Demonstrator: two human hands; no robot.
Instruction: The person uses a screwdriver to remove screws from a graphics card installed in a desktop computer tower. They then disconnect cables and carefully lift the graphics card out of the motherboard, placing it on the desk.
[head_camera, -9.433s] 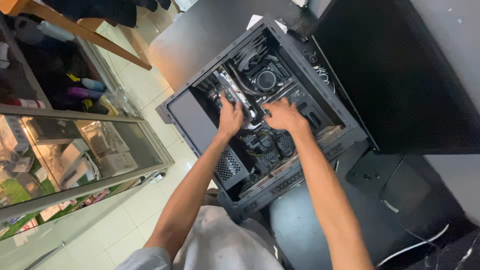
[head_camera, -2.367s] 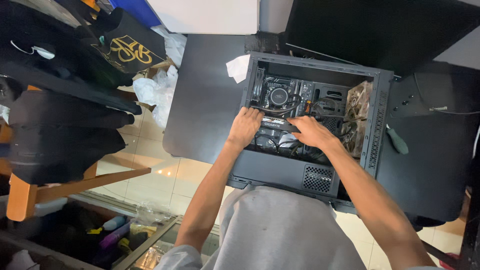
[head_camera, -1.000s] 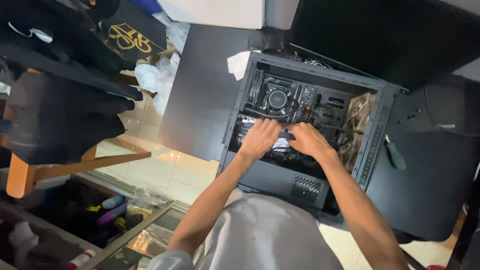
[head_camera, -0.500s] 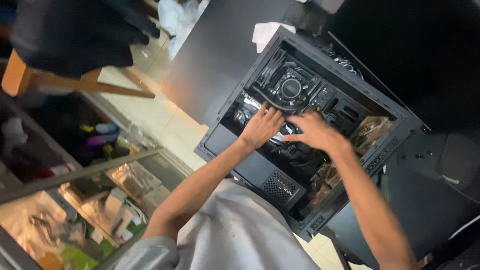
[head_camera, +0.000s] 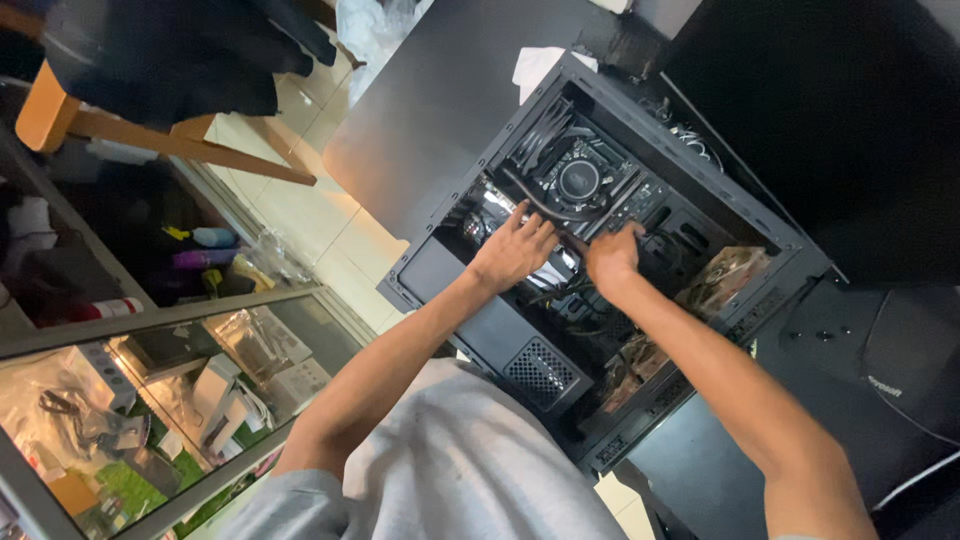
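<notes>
Leftmost, a glass display cabinet (head_camera: 150, 400) with a pale metal frame, holding small boxed and bagged goods on its shelves; contents too small to tell apart. Above it, a wooden chair frame (head_camera: 150, 140) draped with dark cloth (head_camera: 170, 50). Pale floor tiles (head_camera: 300, 210) run between cabinet and work surface, with a crumpled clear plastic bag (head_camera: 375, 25) at the top edge.

Centre: a flat dark grey panel (head_camera: 430, 130) lying on the surface, a white scrap of paper (head_camera: 535, 65) at its far corner. Just beside it, touching along one edge, an open computer case (head_camera: 640, 330), black, laid on its side with the interior facing up. Inside: a motherboard with a round black cooler block (head_camera: 578, 180) near the upper part, black hoses (head_camera: 535, 195) curving from it, a perforated shroud (head_camera: 540, 370) along the lower side, and tangled cables at the lower right compartment.

Left hand (head_camera: 512, 255): resting inside the case below the cooler block, fingers spread and extended flat onto a pale component; not closed round anything. Right hand (head_camera: 612, 260): just beside the left, within the case, fingers curled downward toward the board; whether they pinch something cannot be told.

Foreground: grey shirt (head_camera: 470, 470) of the person. Right: black desk surface (head_camera: 860, 120) and a dark pad (head_camera: 910, 370).
</notes>
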